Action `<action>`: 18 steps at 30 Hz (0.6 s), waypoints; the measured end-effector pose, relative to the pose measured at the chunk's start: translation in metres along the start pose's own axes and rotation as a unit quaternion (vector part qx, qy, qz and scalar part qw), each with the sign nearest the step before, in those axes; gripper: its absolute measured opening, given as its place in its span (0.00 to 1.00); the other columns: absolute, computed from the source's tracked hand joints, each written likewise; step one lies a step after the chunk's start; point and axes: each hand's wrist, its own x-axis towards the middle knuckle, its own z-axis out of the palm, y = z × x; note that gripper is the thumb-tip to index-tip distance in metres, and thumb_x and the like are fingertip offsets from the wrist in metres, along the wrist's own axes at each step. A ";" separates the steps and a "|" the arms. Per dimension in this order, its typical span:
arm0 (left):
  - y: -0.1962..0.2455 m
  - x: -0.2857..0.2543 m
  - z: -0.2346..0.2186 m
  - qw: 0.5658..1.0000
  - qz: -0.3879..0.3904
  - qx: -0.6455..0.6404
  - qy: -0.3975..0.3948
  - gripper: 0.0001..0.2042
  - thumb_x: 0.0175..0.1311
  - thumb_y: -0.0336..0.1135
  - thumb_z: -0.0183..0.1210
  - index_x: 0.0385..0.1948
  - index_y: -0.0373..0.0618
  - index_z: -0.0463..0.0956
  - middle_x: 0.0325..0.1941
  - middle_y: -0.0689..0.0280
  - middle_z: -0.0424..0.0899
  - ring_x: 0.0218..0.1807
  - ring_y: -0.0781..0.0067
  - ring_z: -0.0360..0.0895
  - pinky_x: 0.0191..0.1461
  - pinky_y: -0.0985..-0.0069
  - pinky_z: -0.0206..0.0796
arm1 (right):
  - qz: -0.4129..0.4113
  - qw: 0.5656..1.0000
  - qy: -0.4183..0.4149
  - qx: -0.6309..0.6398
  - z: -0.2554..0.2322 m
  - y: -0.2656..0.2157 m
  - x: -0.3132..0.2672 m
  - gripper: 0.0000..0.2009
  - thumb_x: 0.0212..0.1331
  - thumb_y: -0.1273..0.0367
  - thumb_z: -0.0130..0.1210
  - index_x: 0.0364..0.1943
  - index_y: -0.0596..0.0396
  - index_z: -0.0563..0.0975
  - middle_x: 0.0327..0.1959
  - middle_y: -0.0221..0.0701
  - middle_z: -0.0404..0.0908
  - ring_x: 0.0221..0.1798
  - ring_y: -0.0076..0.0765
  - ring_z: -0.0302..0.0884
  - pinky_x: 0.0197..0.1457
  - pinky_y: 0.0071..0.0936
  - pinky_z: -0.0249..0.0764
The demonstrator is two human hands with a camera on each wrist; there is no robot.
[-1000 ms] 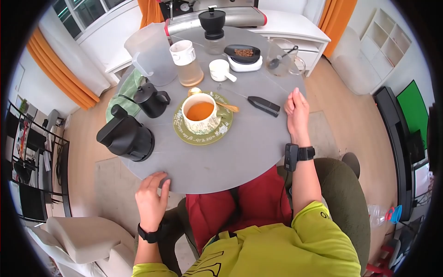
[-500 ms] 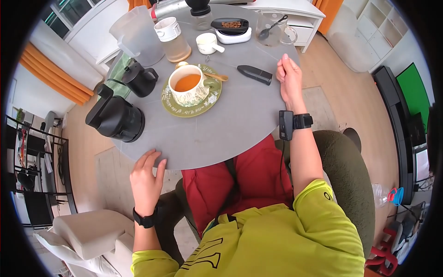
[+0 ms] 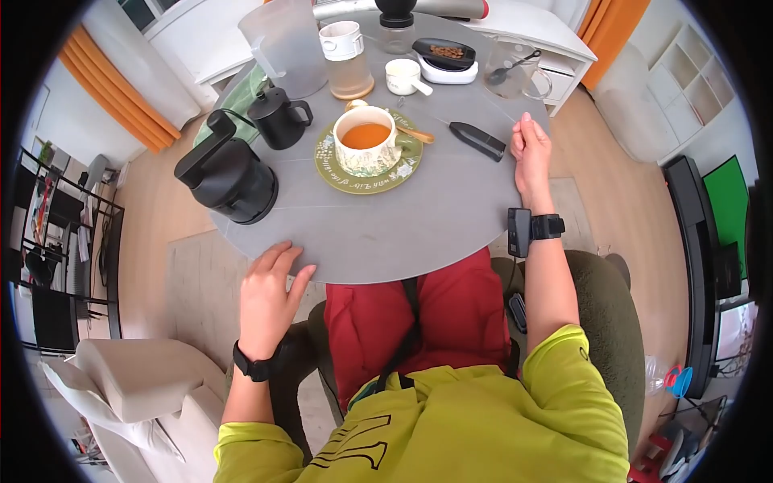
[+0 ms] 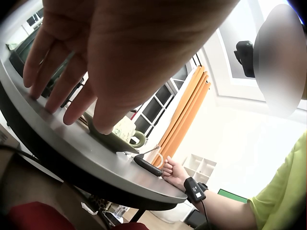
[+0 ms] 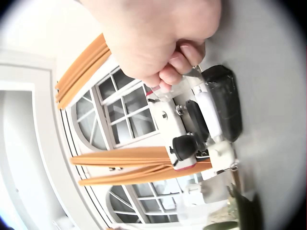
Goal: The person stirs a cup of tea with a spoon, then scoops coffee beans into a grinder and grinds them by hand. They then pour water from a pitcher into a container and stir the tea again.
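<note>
My left hand (image 3: pixel 272 296) rests its fingertips on the near left edge of the grey table (image 3: pixel 362 241), its fingers loosely spread with nothing in them. Over at the right edge, my right hand (image 3: pixel 533 157) lies palm inward with loosely curled fingers and holds nothing. Just left of it is a black handheld milk frother (image 3: pixel 477 141), also visible beside the fingers in the right wrist view. Between the hands, a patterned cup (image 3: pixel 364 163) of orange-brown drink stands on a green saucer (image 3: pixel 332 179). A wooden-coloured spoon (image 3: pixel 420 136) lies on the saucer behind the cup.
At left stand a black kettle (image 3: pixel 233 181) and a small black pot (image 3: pixel 279 121). Farther back are a clear pitcher (image 3: pixel 286 48), a white-topped jar (image 3: pixel 348 72), a small white cup (image 3: pixel 403 76), a scale (image 3: pixel 451 76) bearing a tray of beans, a grinder (image 3: pixel 396 36) and a glass mug (image 3: pixel 511 80).
The head view has tilted and shifted, so the table sits higher in it than a second ago. Both hands keep about the same places at the table edge.
</note>
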 end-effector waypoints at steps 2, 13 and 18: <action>-0.002 0.000 -0.001 1.000 0.010 -0.005 -0.009 0.13 0.55 0.36 0.63 0.39 0.38 0.79 0.46 0.54 0.81 0.46 0.51 0.78 0.49 0.64 0.71 | 0.005 1.000 0.009 -0.014 0.006 -0.005 0.004 0.16 0.67 0.59 0.50 0.23 0.52 0.73 0.14 0.17 0.59 0.17 0.12 0.48 0.20 0.16 0.44; -0.012 0.001 -0.002 1.000 0.005 -0.021 -0.002 0.13 0.55 0.34 0.63 0.40 0.39 0.79 0.47 0.54 0.81 0.47 0.51 0.78 0.50 0.65 0.71 | -0.207 0.752 -0.182 -0.599 0.092 -0.044 0.155 0.29 0.52 0.59 0.62 0.57 0.57 0.68 0.57 0.46 0.73 0.60 0.51 0.70 0.62 0.37 0.66; -0.012 0.001 -0.002 1.000 0.006 -0.023 0.015 0.13 0.54 0.34 0.63 0.39 0.39 0.79 0.46 0.56 0.81 0.47 0.52 0.78 0.50 0.64 0.71 | -0.108 0.699 -0.271 -0.653 0.111 -0.032 0.187 0.47 0.38 0.60 0.71 0.65 0.59 0.60 0.63 0.53 0.65 0.66 0.54 0.62 0.67 0.38 0.61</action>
